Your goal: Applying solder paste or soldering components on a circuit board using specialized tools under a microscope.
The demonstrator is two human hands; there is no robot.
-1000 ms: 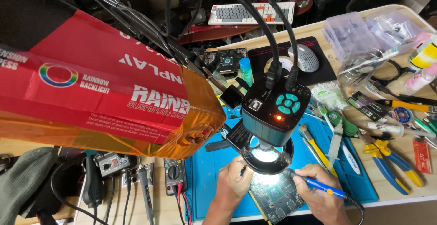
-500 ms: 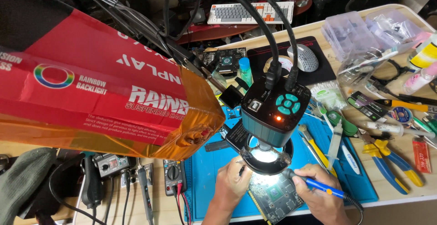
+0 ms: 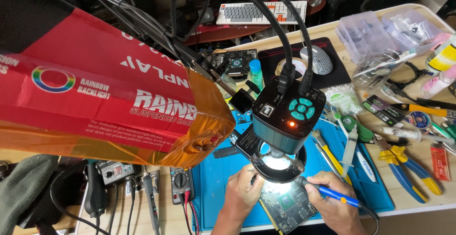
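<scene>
Right hand is gripping a slim blue-handled soldering iron w/ black cord, fingers closed round the barrel, tip reaching under the black camera microscope w/ lit ring light. Left hand is resting on the green circuit board w/ square chip, near centre on the blue work mat; fingers curled, pinning its left edge. Judgement: brace both wrists on the tabletop, keep board flat & the tip inside the lit spot, cord clear.
</scene>
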